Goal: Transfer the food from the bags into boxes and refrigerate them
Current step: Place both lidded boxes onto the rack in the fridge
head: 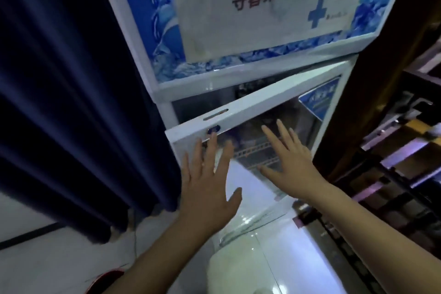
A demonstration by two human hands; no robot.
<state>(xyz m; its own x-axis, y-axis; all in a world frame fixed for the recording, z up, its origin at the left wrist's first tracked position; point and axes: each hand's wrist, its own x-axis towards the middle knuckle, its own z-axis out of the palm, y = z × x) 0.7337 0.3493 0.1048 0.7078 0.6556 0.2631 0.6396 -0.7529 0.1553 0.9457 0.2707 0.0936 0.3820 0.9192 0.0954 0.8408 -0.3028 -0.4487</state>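
Observation:
A white display fridge [250, 88] stands in front of me, with a blue ice picture and a white poster on its upper panel. Its lower glass door [250, 112] hangs partly ajar, swung out at the left edge. My left hand [210, 188] lies flat with spread fingers against the door's left side, fingertips near the blue lock badge [213, 129]. My right hand [293, 164] is spread flat on the glass further right. Wire shelves [253, 150] show dimly through the glass. No bags or boxes are visible.
A dark blue curtain [78, 102] hangs to the left of the fridge, down to the light tiled floor [59, 258]. Dark shelving [393, 174] stands at the right. A white rounded object [238, 270] sits below the door, and a red rim [107, 277] shows at the bottom.

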